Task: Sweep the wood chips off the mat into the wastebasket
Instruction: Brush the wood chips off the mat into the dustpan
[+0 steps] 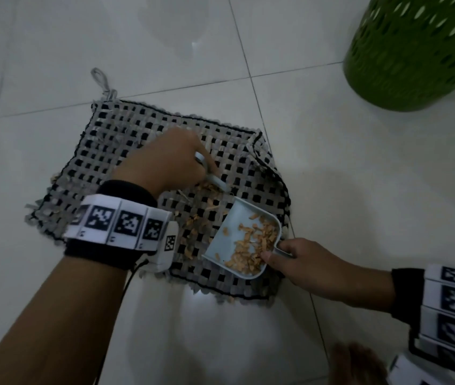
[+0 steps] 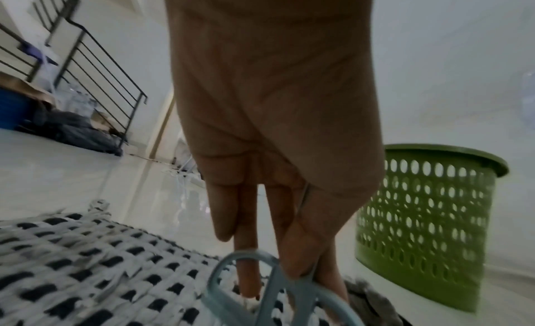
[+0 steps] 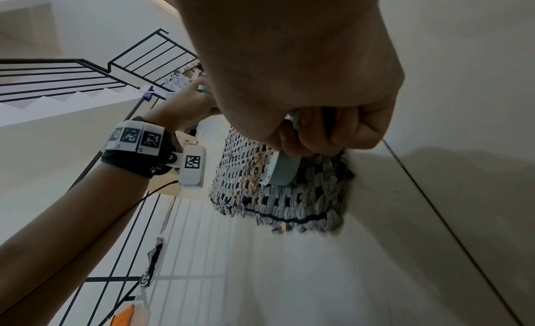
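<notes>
A grey-and-black woven mat point(image 1: 143, 151) lies on the white tile floor. My left hand point(image 1: 193, 162) grips a small light-blue brush point(image 1: 215, 180), whose tip rests on the mat by loose wood chips point(image 1: 195, 222). Its looped handle point(image 2: 260, 283) shows between my fingers in the left wrist view. My right hand point(image 1: 290, 255) grips the handle of a light-blue dustpan point(image 1: 230, 232), which rests on the mat's near right part with its open edge facing the brush. A pile of chips point(image 1: 251, 247) lies in the pan. The green perforated wastebasket point(image 1: 415, 51) stands beyond the mat's far right corner.
White tile floor point(image 1: 360, 190) surrounds the mat on all sides. A black stair railing point(image 2: 95, 67) with dark bags point(image 2: 78, 134) beneath it stands farther off to the left. A blurred brown shape point(image 1: 355, 362) sits at the lower right of the head view.
</notes>
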